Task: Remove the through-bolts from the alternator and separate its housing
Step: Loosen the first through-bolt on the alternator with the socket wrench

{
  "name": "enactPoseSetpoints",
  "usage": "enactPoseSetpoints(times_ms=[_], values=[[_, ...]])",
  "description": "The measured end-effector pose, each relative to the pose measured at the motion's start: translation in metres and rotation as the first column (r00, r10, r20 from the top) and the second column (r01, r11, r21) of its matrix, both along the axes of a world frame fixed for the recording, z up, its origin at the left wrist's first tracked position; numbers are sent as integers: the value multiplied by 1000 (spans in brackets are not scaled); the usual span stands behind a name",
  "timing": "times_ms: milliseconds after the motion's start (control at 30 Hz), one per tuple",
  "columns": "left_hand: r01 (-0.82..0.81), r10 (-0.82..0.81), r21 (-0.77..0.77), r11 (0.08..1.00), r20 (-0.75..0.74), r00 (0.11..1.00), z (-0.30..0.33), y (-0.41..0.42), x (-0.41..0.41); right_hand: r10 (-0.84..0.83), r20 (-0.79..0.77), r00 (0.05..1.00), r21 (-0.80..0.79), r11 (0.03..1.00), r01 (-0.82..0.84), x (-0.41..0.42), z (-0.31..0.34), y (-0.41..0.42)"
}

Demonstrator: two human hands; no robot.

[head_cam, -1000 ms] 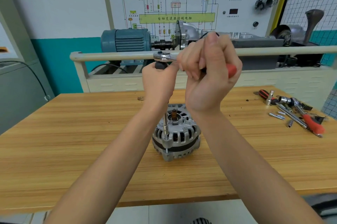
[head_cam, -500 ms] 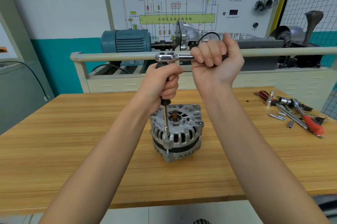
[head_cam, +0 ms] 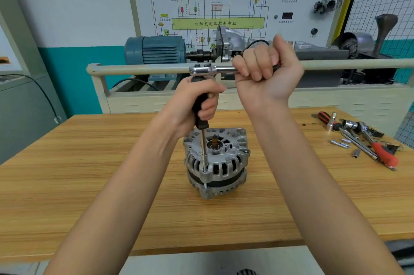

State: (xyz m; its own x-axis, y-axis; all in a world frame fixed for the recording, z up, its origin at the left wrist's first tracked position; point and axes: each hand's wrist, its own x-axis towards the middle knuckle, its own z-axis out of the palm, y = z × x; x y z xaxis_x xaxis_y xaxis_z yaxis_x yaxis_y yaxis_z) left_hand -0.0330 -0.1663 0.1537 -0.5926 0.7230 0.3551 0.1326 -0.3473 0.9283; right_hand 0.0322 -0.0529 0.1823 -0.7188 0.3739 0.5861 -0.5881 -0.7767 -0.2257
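Head view, the only one: the alternator (head_cam: 216, 162) stands on end near the middle of the wooden table (head_cam: 67, 174), shaft stub up, with no clamp or vice visible on it. A long extension bar (head_cam: 203, 151) runs down from the ratchet (head_cam: 209, 70) to a through-bolt (head_cam: 205, 171) at the near-left rim of the housing. The left hand (head_cam: 197, 104) is wrapped round the black grip of the extension, steadying it upright; the right hand (head_cam: 266, 70) is fisted round the ratchet handle, out to the right of the head. Risks, as judged: the housing sits free, so a hard pull on the handle could spin or tip the whole unit; the tall extension gives leverage for the socket to cock sideways and ride off the bolt head, rounding it or bringing knuckles against the casting; if the left hand's steadying grip relaxes, the bar will likely lean. Hard to make out: the socket's seat on the bolt head is too small to judge, and how far the bolt has backed out cannot be told. The ratchet handle is hidden inside the right fist. Far-side bolts are screened by the housing. The loose tools (head_cam: 363, 140) at the table's right end overlap, and their sizes are unreadable.
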Motion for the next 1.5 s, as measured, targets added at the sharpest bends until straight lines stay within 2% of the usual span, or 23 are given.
enactPoseSetpoints(times_ms=[67,100,167,267,367,467,533,600,700,767,833,933,1000,1067,1167,1233,1267,1333,1433,1500], values=[[183,-183,-32,983,15,983,2,-4,-1,191,35,981,-126,975,-185,-7,-1,7],[190,-189,-48,981,18,982,2,-3,0,225,27,974,-166,962,-218,-9,-1,9],[91,-90,-71,993,26,996,2,1,1,186,16,982,-195,964,-180,-9,-3,9],[-190,192,-48,981,35,981,1,12,7,-9,6,1000,-113,994,9,-3,-7,1],[-469,468,2,883,58,882,-2,22,13,-287,-173,942,62,952,301,6,-12,-18],[-563,560,34,826,66,826,-3,26,16,-542,-393,743,127,768,628,11,-17,-39],[-541,539,29,840,61,840,-3,24,16,-566,-422,709,136,733,666,11,-16,-43],[-468,467,20,884,35,884,-3,19,14,-474,-364,802,150,820,553,10,-11,-34],[-197,198,40,980,-25,980,-2,5,8,-156,-120,980,82,983,166,5,-4,-9],[15,-14,48,999,-15,1000,-1,0,5,87,12,996,-75,993,-86,-3,-3,4],[58,-58,29,998,-13,998,-1,3,6,212,55,976,-203,959,-197,-9,-2,10],[-129,129,10,992,-9,992,-3,11,8,141,64,988,-238,964,-122,-8,-2,8],[-289,288,32,957,23,957,-4,15,10,15,38,999,-156,988,-8,-3,-5,1],[-446,443,55,893,54,895,-5,20,11,-167,-56,984,-30,986,166,3,-8,-13],[-600,598,79,796,53,800,-6,26,13,-448,-291,845,86,868,490,10,-12,-35],[-600,599,85,795,40,800,-7,26,14,-516,-364,775,96,807,582,12,-13,-43],[-573,572,81,816,31,819,-7,25,14,-513,-367,776,99,808,581,12,-13,-42],[-470,471,63,880,6,882,-6,19,13,-428,-322,844,110,869,482,11,-10,-33],[-200,200,48,979,3,980,-3,6,7,-150,-112,982,63,985,158,6,-3,-10],[17,-17,16,1000,20,1000,0,0,3,72,13,997,-64,995,-71,-1,-1,2]])
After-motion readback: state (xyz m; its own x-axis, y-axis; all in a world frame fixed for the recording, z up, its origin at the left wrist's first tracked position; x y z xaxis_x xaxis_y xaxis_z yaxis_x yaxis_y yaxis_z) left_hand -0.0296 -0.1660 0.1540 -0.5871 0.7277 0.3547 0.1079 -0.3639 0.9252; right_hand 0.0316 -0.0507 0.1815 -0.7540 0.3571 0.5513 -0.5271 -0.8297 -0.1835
